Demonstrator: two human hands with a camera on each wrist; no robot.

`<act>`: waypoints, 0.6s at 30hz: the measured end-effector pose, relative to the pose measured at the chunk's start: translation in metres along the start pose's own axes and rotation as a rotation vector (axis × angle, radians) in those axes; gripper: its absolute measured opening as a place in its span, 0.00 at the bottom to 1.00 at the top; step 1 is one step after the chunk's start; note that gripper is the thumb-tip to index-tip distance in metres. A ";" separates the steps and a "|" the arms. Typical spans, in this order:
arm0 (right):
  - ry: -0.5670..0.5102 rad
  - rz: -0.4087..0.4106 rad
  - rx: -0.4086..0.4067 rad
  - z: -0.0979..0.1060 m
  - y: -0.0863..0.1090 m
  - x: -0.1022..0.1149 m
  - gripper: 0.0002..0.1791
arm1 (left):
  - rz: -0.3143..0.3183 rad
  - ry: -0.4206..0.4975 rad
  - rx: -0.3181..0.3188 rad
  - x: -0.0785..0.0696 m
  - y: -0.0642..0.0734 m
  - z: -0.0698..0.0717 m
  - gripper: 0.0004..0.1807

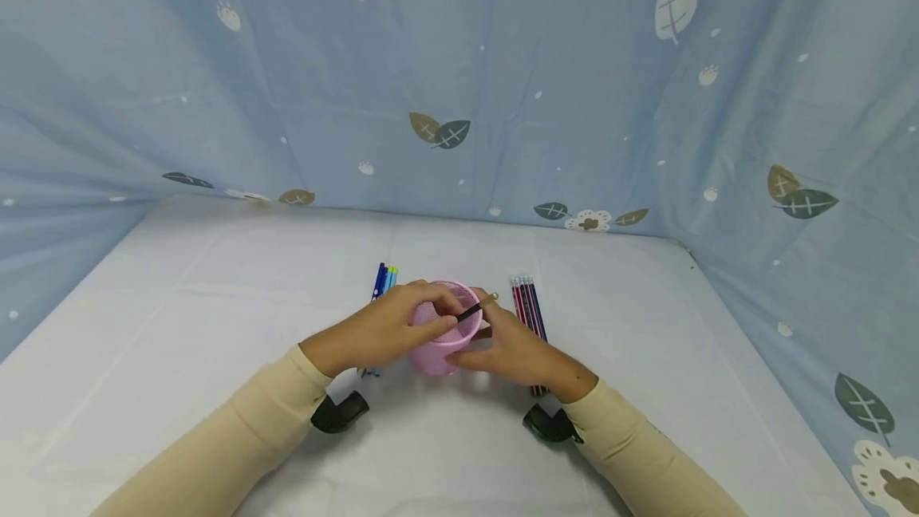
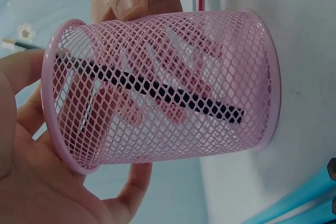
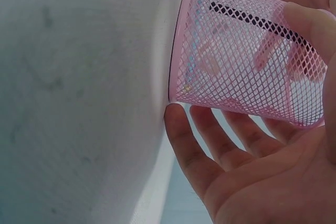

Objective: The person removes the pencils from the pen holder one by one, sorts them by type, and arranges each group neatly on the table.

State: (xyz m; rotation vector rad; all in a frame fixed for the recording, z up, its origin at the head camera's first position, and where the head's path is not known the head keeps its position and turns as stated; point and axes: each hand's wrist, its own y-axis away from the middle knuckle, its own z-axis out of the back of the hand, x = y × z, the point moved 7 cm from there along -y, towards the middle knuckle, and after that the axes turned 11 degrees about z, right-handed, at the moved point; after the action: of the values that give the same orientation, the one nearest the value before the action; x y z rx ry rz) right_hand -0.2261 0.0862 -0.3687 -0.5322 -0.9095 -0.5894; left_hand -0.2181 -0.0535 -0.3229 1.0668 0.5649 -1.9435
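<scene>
A pink mesh pen cup (image 1: 434, 359) stands on the white table between both hands. My right hand (image 1: 518, 348) grips it from the right side, thumb toward me and fingers around the far side. At the rim, my left hand (image 1: 391, 325) pinches a slim black stick (image 1: 470, 312) with a golden end, which looks like a pen or pencil. Through the mesh in the left wrist view, the black shaft (image 2: 173, 94) slants down inside the cup, its dark lower end near the base. The cup's wall (image 3: 247, 61) also shows close up in the right wrist view.
Several blue and light-blue pencils (image 1: 386, 282) lie left of the cup, partly hidden under the left hand. To the right lies a row of red and dark striped pencils (image 1: 527, 305). A blue leaf-patterned curtain (image 1: 459, 78) borders the table (image 1: 172, 357) behind and at the sides.
</scene>
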 end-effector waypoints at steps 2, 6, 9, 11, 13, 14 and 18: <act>0.008 -0.005 -0.003 0.000 0.000 -0.001 0.46 | 0.012 0.027 -0.005 0.001 0.000 0.002 0.07; 0.017 0.005 -0.002 0.000 -0.001 -0.002 0.46 | 0.031 0.053 -0.031 0.001 0.001 0.007 0.10; 0.014 0.014 -0.004 0.000 -0.001 -0.001 0.46 | 0.036 0.055 -0.070 0.000 0.001 0.011 0.12; 0.017 0.010 -0.008 0.000 -0.001 -0.001 0.45 | 0.035 0.057 -0.103 -0.001 0.000 0.014 0.12; 0.020 -0.003 -0.010 0.001 -0.001 -0.001 0.46 | 0.026 0.052 -0.138 -0.001 0.001 0.017 0.11; 0.024 -0.008 -0.010 0.001 0.000 -0.002 0.46 | 0.020 0.051 -0.156 -0.002 0.001 0.019 0.11; 0.026 -0.014 -0.014 0.000 0.000 -0.002 0.47 | 0.004 0.053 -0.221 -0.002 0.001 0.025 0.11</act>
State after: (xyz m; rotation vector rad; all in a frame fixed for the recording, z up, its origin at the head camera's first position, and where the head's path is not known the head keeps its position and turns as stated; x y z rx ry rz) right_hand -0.2276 0.0867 -0.3700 -0.5299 -0.8856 -0.6145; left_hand -0.2281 -0.0705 -0.3080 0.9800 0.7864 -1.8052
